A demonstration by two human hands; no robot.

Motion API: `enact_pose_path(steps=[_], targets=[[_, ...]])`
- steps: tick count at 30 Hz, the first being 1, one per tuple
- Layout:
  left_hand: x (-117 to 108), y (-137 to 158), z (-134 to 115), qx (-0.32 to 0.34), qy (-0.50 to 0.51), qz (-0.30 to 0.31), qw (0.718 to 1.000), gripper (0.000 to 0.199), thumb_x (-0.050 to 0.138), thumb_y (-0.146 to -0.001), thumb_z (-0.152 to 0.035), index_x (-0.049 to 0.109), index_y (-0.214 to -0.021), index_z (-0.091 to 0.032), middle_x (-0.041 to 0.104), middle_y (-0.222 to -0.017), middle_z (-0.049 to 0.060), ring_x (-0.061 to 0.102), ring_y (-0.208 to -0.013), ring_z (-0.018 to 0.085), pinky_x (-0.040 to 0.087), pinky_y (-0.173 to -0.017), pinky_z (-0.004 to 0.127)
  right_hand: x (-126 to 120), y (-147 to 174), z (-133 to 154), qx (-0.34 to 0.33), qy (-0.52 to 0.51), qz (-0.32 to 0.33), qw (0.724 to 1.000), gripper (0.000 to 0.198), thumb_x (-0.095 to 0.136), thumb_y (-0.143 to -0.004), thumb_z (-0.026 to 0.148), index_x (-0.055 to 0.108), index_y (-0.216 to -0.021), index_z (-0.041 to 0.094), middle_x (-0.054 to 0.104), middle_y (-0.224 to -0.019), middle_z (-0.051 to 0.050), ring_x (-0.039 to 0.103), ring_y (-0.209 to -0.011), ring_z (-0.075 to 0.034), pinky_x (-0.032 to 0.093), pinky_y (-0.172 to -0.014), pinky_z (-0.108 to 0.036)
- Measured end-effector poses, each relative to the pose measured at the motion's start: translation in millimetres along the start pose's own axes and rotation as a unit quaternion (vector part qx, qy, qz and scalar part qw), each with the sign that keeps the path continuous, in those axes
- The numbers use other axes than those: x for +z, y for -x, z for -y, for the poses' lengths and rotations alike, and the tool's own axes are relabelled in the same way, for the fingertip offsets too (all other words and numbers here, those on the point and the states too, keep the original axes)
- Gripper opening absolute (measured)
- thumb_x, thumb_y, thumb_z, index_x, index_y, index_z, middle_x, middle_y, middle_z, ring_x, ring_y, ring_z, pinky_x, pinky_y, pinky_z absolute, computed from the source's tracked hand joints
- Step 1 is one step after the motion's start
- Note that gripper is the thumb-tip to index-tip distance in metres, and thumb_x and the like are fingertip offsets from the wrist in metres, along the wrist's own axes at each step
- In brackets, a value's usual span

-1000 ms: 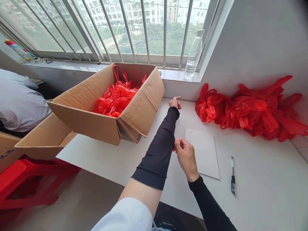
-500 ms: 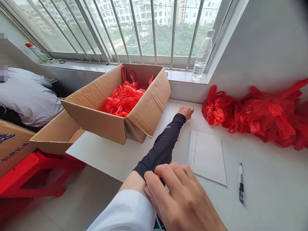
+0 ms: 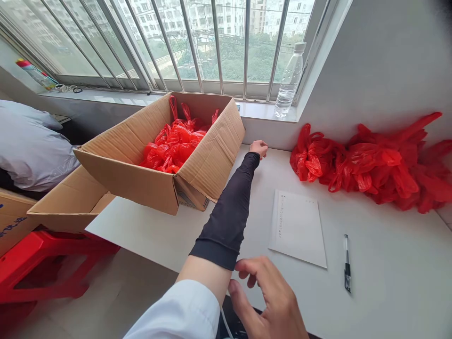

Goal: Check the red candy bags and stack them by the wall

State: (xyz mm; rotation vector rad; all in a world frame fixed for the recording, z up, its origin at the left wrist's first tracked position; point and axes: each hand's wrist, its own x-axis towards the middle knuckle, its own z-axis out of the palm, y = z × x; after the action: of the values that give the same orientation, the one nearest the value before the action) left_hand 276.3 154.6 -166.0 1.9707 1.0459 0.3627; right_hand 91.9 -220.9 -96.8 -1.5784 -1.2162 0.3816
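The left hand (image 3: 259, 148), at the end of an arm stretched to the centre of the frame, is loosely curled; whether it holds anything cannot be told. The right hand (image 3: 268, 296), at lower centre, is partly open, thumb and fingers parted with nothing between them, at the upper hem of a black sleeve (image 3: 226, 212); contact is unclear. That stretchy, lightly wrinkled fabric tube covers the left forearm, leaving bare skin before a smooth white cuff (image 3: 190, 306). On the matte white table (image 3: 399, 292), right of centre, lie flat white paper (image 3: 298, 230) and a slim pen (image 3: 347, 266). A ribbed cardboard box (image 3: 130, 181), left of centre, holds knotted, shiny red plastic bags (image 3: 176, 141); crumpled, thin red plastic (image 3: 374, 165) is heaped at right.
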Motion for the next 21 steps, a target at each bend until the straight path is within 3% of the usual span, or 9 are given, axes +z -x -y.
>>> enact_pose_path(steps=[3,10,18,21], targets=[[-10,-4,-4,-0.028,0.077,-0.01,0.997,0.035,0.061,-0.098,-0.037,0.06,-0.125,-0.015,0.066,-0.115,0.009,0.068,-0.093,0.019,0.06,-0.079,0.037,15,3,-14,0.011,-0.006,-0.001,1.0,0.005,0.057,-0.097,0.026,0.06,-0.095,0.022,0.06,-0.081,0.0,0.055,-0.068,-0.015,0.046,-0.062,-0.027],[-21,-4,-2,-0.067,0.173,-0.046,0.982,0.033,0.06,-0.098,-0.037,0.061,-0.123,-0.016,0.066,-0.115,0.009,0.067,-0.092,0.018,0.06,-0.078,0.036,30,4,-15,0.014,-0.032,-0.021,0.999,0.015,0.045,-0.1,0.016,0.057,-0.093,0.022,0.055,-0.077,0.001,0.053,-0.068,-0.013,0.045,-0.062,-0.024],[-13,-4,1,-0.061,0.146,-0.059,0.986,0.032,0.06,-0.098,-0.037,0.061,-0.12,-0.014,0.067,-0.106,0.007,0.067,-0.083,0.015,0.059,-0.07,0.031,38,-4,-24,-0.056,0.064,-0.076,0.994,0.016,0.042,-0.095,0.011,0.048,-0.085,0.022,0.05,-0.07,0.002,0.05,-0.062,-0.014,0.042,-0.056,-0.025],[-11,-7,-2,-0.035,0.097,-0.056,0.993,0.031,0.06,-0.098,-0.037,0.062,-0.119,-0.014,0.068,-0.102,0.006,0.066,-0.079,0.014,0.059,-0.067,0.029,40,1,-23,-0.072,0.04,-0.033,0.996,0.016,0.046,-0.091,0.011,0.054,-0.083,0.022,0.053,-0.07,0.0,0.053,-0.062,-0.016,0.045,-0.053,-0.027]])
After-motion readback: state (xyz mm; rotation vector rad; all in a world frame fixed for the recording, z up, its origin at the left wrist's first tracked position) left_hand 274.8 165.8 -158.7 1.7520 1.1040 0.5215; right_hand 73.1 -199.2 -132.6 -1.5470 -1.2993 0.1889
